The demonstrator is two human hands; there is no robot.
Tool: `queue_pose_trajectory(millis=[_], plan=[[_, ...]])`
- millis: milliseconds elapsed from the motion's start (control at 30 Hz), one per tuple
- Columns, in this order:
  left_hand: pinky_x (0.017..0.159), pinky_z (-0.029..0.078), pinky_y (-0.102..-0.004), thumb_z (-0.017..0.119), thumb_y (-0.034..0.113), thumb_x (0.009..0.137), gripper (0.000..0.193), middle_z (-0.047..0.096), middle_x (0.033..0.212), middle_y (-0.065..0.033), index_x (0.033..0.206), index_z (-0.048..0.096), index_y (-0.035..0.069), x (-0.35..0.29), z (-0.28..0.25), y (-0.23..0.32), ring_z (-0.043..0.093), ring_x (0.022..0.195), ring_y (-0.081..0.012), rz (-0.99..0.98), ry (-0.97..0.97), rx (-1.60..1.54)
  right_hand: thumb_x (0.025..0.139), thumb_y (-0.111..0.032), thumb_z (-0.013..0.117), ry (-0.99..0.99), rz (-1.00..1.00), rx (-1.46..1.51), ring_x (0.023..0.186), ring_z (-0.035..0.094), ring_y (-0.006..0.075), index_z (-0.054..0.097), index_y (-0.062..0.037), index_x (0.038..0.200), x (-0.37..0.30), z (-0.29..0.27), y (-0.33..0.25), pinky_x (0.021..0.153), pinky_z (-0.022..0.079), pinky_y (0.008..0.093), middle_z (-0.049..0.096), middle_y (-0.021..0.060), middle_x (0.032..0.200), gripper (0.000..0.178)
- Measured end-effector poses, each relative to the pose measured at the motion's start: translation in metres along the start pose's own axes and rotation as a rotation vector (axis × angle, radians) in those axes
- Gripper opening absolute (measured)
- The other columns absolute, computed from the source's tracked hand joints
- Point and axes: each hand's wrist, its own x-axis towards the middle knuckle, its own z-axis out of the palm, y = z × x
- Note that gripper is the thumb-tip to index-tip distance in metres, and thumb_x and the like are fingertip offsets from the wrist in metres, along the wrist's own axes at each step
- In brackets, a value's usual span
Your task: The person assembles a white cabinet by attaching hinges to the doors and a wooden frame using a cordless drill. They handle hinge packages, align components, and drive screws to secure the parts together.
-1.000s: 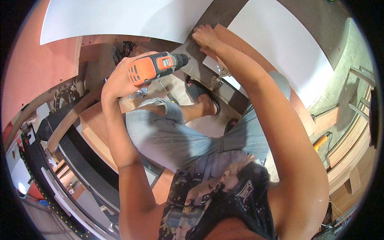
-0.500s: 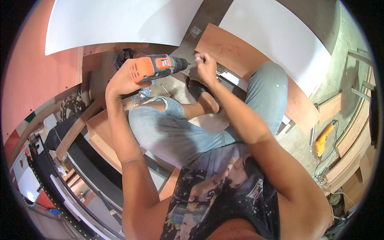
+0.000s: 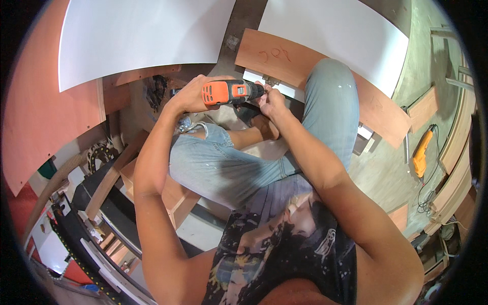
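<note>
My left hand (image 3: 192,95) is closed around the grip of an orange and black cordless drill (image 3: 223,92), held level with its chuck toward the right. At the chuck's front end, my right hand (image 3: 275,103) is closed, its fingertips pinched by the bit. Whatever those fingertips hold is too small and covered to make out. Just beyond them lies a wooden board (image 3: 295,62) with red handwritten marks, over my bent knee's far side. A small metal fitting (image 3: 271,80) shows at the board's near edge.
Large white panels (image 3: 147,35) stand at the far side, with a reddish wooden panel (image 3: 46,112) on the left. A yellow corded power tool (image 3: 421,155) lies on the floor at the right, near curved wooden strips (image 3: 456,137). A ribbed hose (image 3: 56,178) runs along the left.
The drill in my left hand has moved right, bringing its chuck up to my right hand's fingertips. My right hand has shifted slightly right and down. The whole view has also shifted somewhat.
</note>
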Motion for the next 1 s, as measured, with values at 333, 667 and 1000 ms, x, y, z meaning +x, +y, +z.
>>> queue_pose_trajectory(millis=[333,667,1000], plan=[[0.078,0.051,-0.0335,0.072,0.002,0.061,0.074,0.069,0.095,-0.0169,0.132,0.054,0.008,0.002,0.010,0.002,0.057,0.069,-0.0269,0.007,0.054,0.056,0.104,-0.016,0.029,-0.038,-0.049,0.233,0.105,0.061,0.0284,0.045,-0.0017,0.114,-0.027,0.023,-0.005,0.093,0.051,0.0433,0.063,0.0188,0.115,0.024],[0.076,0.054,-0.0385,0.070,0.006,0.061,0.070,0.068,0.082,-0.0169,0.129,0.057,0.014,0.008,0.017,0.010,0.065,0.074,-0.0367,-0.014,0.102,0.069,0.105,-0.017,0.027,-0.071,-0.030,0.323,0.105,0.060,0.0328,0.042,-0.0036,0.111,-0.027,0.021,-0.008,0.098,0.049,0.0456,0.063,0.0205,0.113,0.021],[0.081,0.052,-0.0377,0.075,0.018,0.063,0.074,0.069,0.103,-0.0169,0.134,0.053,0.012,0.014,0.025,0.001,0.067,0.087,-0.0349,0.110,0.076,0.202,0.106,-0.021,0.026,-0.034,0.008,0.296,0.101,0.061,0.0310,0.044,-0.0050,0.106,-0.023,0.017,-0.011,0.096,0.049,0.0457,0.063,0.0190,0.108,0.025]])
